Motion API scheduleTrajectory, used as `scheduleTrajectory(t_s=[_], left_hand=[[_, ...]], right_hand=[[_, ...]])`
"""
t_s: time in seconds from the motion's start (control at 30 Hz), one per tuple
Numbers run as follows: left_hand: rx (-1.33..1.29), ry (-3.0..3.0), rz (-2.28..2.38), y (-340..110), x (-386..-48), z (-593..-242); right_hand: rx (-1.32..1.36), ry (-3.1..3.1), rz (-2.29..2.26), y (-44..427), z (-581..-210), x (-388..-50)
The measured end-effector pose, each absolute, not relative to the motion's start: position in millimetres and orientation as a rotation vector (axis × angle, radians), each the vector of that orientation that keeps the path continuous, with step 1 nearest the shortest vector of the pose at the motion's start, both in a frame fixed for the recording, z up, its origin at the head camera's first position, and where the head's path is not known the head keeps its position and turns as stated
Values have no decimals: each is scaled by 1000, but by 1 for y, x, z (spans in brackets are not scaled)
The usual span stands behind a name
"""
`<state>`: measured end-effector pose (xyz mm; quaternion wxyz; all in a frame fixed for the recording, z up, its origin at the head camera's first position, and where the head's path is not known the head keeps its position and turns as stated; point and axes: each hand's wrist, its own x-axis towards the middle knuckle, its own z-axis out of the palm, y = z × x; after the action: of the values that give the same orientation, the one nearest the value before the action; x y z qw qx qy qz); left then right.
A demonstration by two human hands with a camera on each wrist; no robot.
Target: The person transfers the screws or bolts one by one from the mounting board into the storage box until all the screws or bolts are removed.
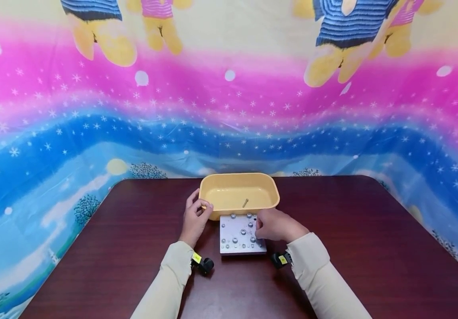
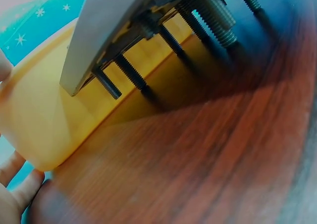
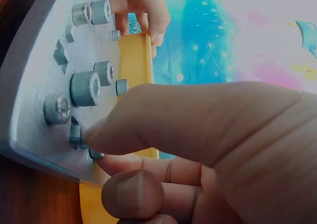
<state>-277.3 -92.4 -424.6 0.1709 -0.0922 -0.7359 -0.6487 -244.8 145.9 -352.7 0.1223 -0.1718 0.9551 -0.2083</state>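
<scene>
Hands are seen well apart in the head view: the rim of the yellow bin (image 1: 221,197) is gripped by the left hand (image 1: 194,221), and the right hand (image 1: 278,225) is closed at the metal plate (image 1: 232,232), placed just before the bin. In the left wrist view, threaded shanks (image 2: 130,71) are shown below the plate. In the right wrist view, a socket-head screw (image 3: 95,153) seems pinched (it is partly hidden); fitting or loosening is probably in hand, and a steady, straight turn is called for. Silver-grey and studded with different heads, the plate is seen.

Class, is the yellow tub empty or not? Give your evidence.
Not empty. In the head view, a thin screw lies inside the yellow tub, towards its near wall; bare floor shows beside it.
</scene>
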Motion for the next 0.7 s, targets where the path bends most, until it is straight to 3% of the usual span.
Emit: scheduleTrajectory(t_s=[0.17, 0.37, 0.7], left_hand=[[-243, -2080, -1788, -95, -289, -443], [-232, -2085, -1758, -91, -268, -419], [-223, -2109, -1751, -89, -262, -415]], right_hand=[[-537, 2767, -661, 146, -354, -243], [-578, 2767, -677, 146, -354, -242], [-511, 2781, -542, 144, -351, -241]])
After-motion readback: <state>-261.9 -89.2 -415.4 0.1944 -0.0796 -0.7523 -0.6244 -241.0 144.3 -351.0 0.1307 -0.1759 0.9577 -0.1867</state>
